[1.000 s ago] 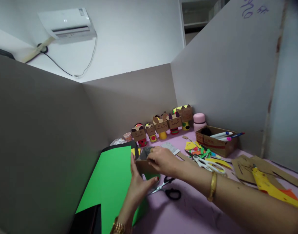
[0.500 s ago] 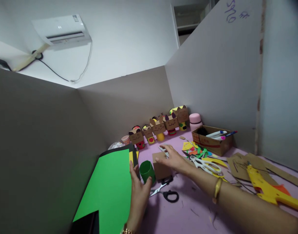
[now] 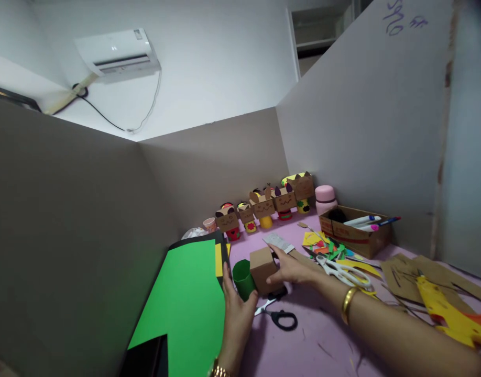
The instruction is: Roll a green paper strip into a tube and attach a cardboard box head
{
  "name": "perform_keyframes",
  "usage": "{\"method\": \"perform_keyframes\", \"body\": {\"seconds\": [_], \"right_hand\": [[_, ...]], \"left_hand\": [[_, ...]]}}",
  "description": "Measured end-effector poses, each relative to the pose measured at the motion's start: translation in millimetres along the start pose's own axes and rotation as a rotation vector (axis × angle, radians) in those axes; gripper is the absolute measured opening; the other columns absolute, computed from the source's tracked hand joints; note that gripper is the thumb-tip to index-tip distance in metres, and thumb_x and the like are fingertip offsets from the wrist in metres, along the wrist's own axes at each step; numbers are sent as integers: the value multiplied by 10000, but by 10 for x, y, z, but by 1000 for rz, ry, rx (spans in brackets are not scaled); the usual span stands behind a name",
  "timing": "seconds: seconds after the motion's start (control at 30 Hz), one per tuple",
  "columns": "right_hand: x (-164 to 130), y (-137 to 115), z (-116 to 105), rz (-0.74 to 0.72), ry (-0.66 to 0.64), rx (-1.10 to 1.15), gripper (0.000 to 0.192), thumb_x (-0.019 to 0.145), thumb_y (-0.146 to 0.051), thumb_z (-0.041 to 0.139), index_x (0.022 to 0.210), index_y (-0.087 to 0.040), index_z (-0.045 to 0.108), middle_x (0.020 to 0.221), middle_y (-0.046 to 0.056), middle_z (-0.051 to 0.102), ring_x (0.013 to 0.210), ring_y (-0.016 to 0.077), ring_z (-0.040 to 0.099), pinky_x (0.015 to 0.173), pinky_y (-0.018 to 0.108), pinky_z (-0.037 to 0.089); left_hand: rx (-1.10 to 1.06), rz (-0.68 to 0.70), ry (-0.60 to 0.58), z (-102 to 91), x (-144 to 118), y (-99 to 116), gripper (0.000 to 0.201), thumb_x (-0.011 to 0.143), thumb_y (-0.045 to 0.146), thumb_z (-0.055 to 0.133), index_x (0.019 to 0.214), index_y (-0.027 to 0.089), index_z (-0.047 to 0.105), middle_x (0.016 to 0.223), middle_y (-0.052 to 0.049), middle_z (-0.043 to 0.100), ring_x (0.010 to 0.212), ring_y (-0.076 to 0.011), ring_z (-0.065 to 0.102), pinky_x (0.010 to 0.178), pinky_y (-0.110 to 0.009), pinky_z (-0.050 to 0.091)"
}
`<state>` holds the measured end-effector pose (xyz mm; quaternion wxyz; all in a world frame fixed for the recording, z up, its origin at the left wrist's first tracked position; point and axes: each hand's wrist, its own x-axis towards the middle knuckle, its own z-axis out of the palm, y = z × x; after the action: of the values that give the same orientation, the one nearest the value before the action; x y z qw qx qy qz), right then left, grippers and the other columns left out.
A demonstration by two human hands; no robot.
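A dark green paper tube [image 3: 243, 280] stands upright on the pink tabletop. My left hand [image 3: 238, 317] is around it, thumb at its lower right and fingers along its left side. Just right of the tube is a brown cardboard box [image 3: 262, 271], shaped like a small cube. My right hand [image 3: 291, 269] grips this box, fingers at its upper right edge and thumb low on its side. Black-handled scissors [image 3: 282, 319] lie in front of the box, their blades partly hidden near my left thumb.
Green card [image 3: 185, 293] lies at left. Cardboard animal figures [image 3: 264, 207] line the back beside a pink flask [image 3: 326, 199]. At right are a carton of pens [image 3: 352, 233], paper scraps [image 3: 335, 251], white-handled scissors [image 3: 342, 271] and a yellow glue gun [image 3: 445, 306].
My right hand has come down from above the cardboard box and closed on it. The box has turned slightly. My left hand stays at the green tube. The view has shifted a little.
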<state>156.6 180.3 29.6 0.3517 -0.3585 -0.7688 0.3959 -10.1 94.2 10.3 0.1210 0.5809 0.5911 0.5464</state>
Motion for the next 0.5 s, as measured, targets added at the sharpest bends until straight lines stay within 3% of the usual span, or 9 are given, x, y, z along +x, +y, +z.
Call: {"method": "perform_keyframes", "body": {"seconds": [0.1, 0.23, 0.33, 0.4, 0.5], "right_hand": [[15, -163, -140, -40, 85, -88, 937, 497, -196, 804, 1322, -168, 361, 1270, 127, 480, 1194, 329, 409, 977, 462, 341], [-33, -573, -228, -126, 156, -192, 898, 514, -301, 777, 1309, -135, 393, 1224, 161, 475, 1183, 359, 376, 960, 491, 314], [-137, -881, -142, -185, 161, -215, 965, 487, -350, 795, 1337, -147, 386, 1250, 174, 467, 1187, 380, 373, 970, 517, 282], [-180, -999, -106, -223, 145, -185, 927, 492, -380, 801, 1316, -177, 428, 1265, 152, 488, 1200, 360, 387, 986, 492, 285], [-132, -978, -160, -207, 215, -86, 765, 693, -462, 666, 1347, -195, 370, 1379, 140, 400, 1276, 296, 330, 1032, 449, 249]], "left_hand": [[65, 74, -20, -19, -29, 97, 877, 720, 166, 598, 1428, 167, 81, 1497, -154, 167, 1387, -248, 132, 1127, -435, 119], [248, 320, -56, 19, -124, 263, 951, 711, 231, 677, 1432, 253, 58, 1514, -131, 101, 1391, -282, 76, 1113, -490, 135], [271, 441, 79, 71, -171, 354, 961, 714, 249, 687, 1424, 313, 42, 1494, -130, 121, 1375, -323, 128, 1080, -536, 198], [215, 359, 192, 58, -154, 408, 934, 713, 232, 678, 1418, 304, 69, 1446, -140, 210, 1347, -328, 210, 1060, -538, 243], [-72, 32, 242, -67, -46, 481, 974, 687, 255, 699, 1417, 284, 54, 1440, -148, 238, 1305, -323, 311, 1055, -518, 270]]}}
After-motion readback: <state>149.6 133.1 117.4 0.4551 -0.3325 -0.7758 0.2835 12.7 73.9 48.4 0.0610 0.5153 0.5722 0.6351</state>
